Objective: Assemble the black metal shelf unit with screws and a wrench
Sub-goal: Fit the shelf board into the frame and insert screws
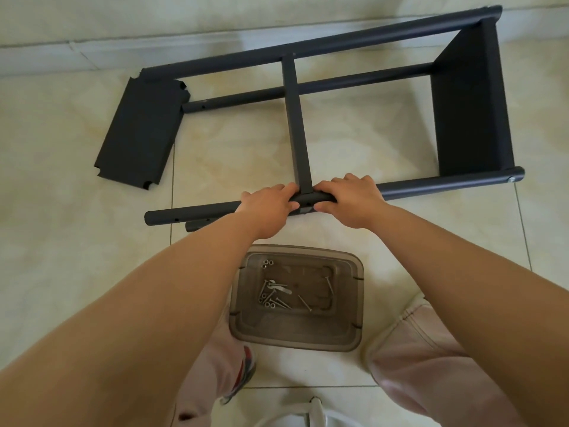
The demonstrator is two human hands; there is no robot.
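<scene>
The shelf unit (323,118) lies on its side on the tiled floor (77,211), one shelf panel fitted at the right end. A loose shelf panel (140,134) lies flat at the left. Both hands grip the near post (191,212) beside the middle crossbar (297,124): left hand (268,208) and right hand (351,198), fingers curled round the tube. Current step, as judged: seating the crossbar joint. Next move requires a screw from the tray (297,298).
</scene>
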